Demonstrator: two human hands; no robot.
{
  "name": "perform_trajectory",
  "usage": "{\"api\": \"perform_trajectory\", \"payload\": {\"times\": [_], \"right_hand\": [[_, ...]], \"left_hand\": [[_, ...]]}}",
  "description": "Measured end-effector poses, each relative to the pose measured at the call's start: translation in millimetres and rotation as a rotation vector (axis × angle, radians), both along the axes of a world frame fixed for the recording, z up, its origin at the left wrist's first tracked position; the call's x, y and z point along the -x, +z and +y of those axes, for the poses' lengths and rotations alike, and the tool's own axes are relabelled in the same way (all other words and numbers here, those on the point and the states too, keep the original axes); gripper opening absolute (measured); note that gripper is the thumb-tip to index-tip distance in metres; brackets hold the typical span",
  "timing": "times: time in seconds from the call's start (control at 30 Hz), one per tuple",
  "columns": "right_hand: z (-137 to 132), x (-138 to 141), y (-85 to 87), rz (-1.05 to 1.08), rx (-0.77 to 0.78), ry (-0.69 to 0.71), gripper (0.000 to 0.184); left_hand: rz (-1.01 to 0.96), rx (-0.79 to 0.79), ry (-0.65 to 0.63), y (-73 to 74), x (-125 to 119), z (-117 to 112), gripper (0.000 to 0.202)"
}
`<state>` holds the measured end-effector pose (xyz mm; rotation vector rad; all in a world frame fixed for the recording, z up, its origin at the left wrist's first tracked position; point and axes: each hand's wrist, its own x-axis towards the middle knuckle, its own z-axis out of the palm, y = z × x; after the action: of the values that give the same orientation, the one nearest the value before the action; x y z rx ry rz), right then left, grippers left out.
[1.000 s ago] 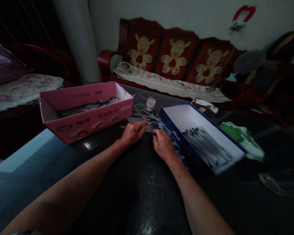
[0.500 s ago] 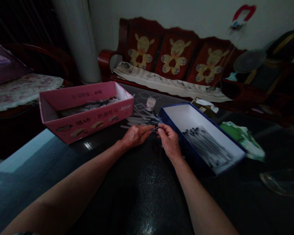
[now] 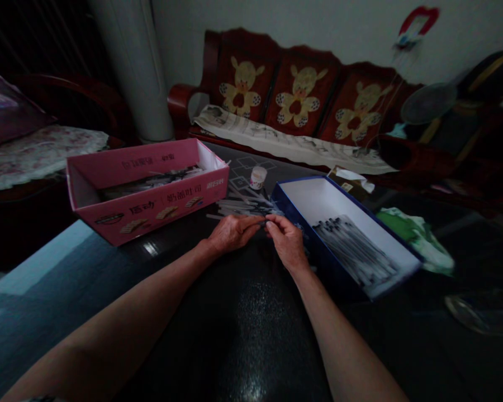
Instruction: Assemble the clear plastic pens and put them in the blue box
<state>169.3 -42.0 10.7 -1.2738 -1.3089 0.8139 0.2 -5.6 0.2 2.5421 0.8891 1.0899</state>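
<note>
My left hand (image 3: 233,231) is closed in a pinch low over the dark table, its fingertips meeting those of my right hand (image 3: 288,243), which is pinched as well. Between the fingertips sits something small and dark, too small to make out. Just beyond my hands lies a loose pile of thin pale and dark strips (image 3: 243,202). To the right stands a blue box (image 3: 295,195) with a white inside, holding a row of slim clear sticks with dark ends (image 3: 352,248). A pink carton (image 3: 171,204) on the left holds more loose thin pieces.
A small white jar (image 3: 258,177) stands behind the pile. Right of the blue box lies a green and white packet (image 3: 419,237), with a glass dish (image 3: 482,312) nearer me. A wooden sofa (image 3: 184,106) stands beyond the table (image 3: 184,346).
My right hand has shifted slightly left, and its fingers have drawn closer to my left fingertips. The left hand, the boxes and the pile look the same.
</note>
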Motion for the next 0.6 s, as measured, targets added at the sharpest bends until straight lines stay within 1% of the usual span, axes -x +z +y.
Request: {"api": "perform_trajectory", "payload": {"times": [0.1, 0.2, 0.27, 0.33, 0.43, 0.5, 0.6], "right_hand": [[0, -6, 4.6, -0.048, -0.009, -0.021, 0.028], [-1, -18, 11.2, -0.226, -0.057, -0.057, 0.025], [-1, -25, 13.4, -0.395, -0.075, -0.006, 0.022], [-1, -29, 13.8, -0.512, -0.063, 0.06, 0.024], [-2, -35, 16.6, -0.593, -0.052, 0.037, 0.027], [-5, -40, 22.5, -0.704, -0.042, 0.046, 0.022], [-12, -47, 32.6, -0.941, 0.014, 0.167, 0.018]], "left_hand": [[-0.003, -0.009, 0.009, -0.7, 0, 1, 0.033], [-0.045, -0.027, 0.08, -1.6, 0, 2, 0.033], [-0.072, -0.04, 0.124, -2.2, 0, 3, 0.032], [-0.08, -0.052, 0.136, -2.8, 0, 4, 0.032], [-0.079, -0.061, 0.129, -3.7, 0, 4, 0.032], [-0.079, -0.067, 0.124, -4.1, -1, 4, 0.032], [-0.077, -0.06, 0.115, -4.1, -1, 3, 0.032]]}}
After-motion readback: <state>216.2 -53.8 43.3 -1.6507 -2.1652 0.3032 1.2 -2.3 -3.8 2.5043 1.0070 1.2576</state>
